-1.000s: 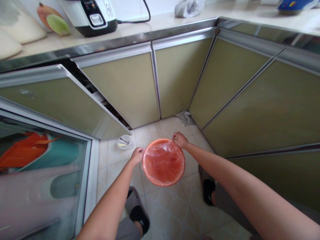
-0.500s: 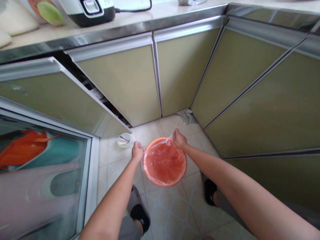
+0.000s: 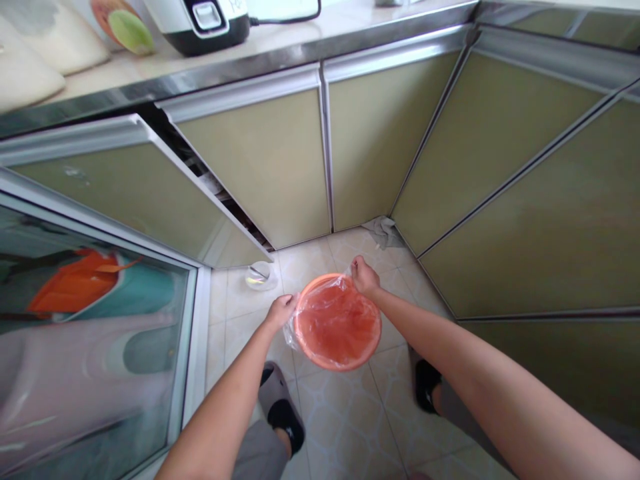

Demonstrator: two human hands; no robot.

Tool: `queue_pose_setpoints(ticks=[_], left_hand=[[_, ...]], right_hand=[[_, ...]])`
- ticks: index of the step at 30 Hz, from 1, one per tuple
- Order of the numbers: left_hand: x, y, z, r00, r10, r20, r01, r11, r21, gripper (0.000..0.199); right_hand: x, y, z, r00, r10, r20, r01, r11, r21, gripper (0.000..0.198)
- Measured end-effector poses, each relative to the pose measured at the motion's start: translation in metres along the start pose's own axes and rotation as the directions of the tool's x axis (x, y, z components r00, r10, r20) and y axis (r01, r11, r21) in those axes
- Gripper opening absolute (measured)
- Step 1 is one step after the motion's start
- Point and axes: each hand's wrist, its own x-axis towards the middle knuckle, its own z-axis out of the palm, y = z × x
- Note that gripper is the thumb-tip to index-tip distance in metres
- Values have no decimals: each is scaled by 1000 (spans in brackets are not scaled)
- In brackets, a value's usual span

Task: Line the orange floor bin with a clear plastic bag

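Your left hand [image 3: 281, 311] pinches the clear plastic liner [image 3: 336, 319] at the near-left rim of the orange bin [image 3: 338, 361], and your right hand [image 3: 364, 276] grips it at the far rim (fingers closed). The bin stands on the tiled floor [image 3: 345, 420], between your feet and the cabinets [image 3: 270, 167].

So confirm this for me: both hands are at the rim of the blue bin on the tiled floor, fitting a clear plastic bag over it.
Not quite: the bin is orange, not blue, as the head view shows. The rest holds: the left hand and right hand are at its rim on the tiled floor, with the clear plastic bag over it.
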Motion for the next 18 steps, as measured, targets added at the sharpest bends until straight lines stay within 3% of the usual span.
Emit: queue_pose_setpoints(ticks=[4,8,11,15,18], left_hand=[[-7,4,-5,996,-30,-80,46,978,205,58],[-6,5,-6,981,1,-195,42,976,215,56],[5,5,-2,956,-21,-294,39,998,56,57],[21,5,7,903,-149,-403,58,972,-229,64],[28,3,15,865,-191,-463,42,949,-313,69]], right_hand=[[-2,-2,-2,1000,-27,-6,27,1000,-1,33],[0,-3,-5,999,-43,10,43,999,-29,33],[2,-6,-5,998,-43,56,48,995,-89,36],[3,-11,0,996,-59,68,71,978,-197,40],[2,-14,4,996,-63,62,76,966,-248,43]])
